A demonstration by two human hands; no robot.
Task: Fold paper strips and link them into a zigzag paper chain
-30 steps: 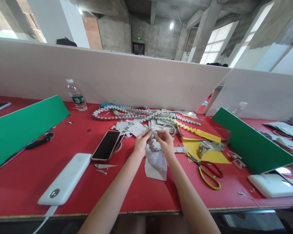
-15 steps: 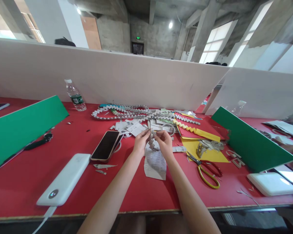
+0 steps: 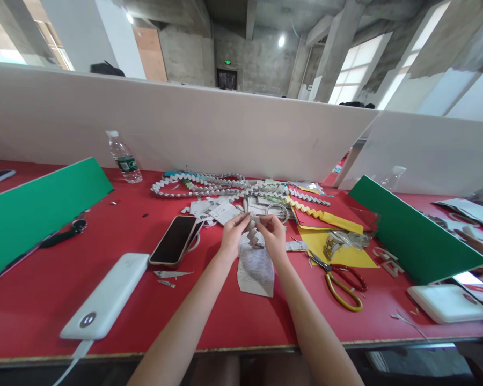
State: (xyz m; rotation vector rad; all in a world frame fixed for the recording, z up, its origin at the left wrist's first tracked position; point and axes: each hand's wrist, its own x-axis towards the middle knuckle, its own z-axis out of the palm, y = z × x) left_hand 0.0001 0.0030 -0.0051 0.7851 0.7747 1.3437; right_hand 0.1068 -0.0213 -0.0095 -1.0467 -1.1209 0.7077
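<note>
The left hand pinches the upper end of a short zigzag strip of folded grey paper, thumb against fingertips; the right hand meets it from the other side, fingers bent and drawn together at the same end, though what exactly they grip is too small to tell; the strip dangles between the two hands, all little angular steps, over a thin, creased printed sheet on the smooth red table; and beyond, long braided paper chains loop and cross, their edges toothed like a saw, with loose paper scraps lying flat in front of them; to the right, a yellow folded strip runs from zigzag into a plain flat band; scissors with rounded red and yellow handles lie nearby, their metal blades reaching the yellow paper; over on the left, a glossy dark-screened phone rests near a smooth white power bank, round-cornered and cabled.
</note>
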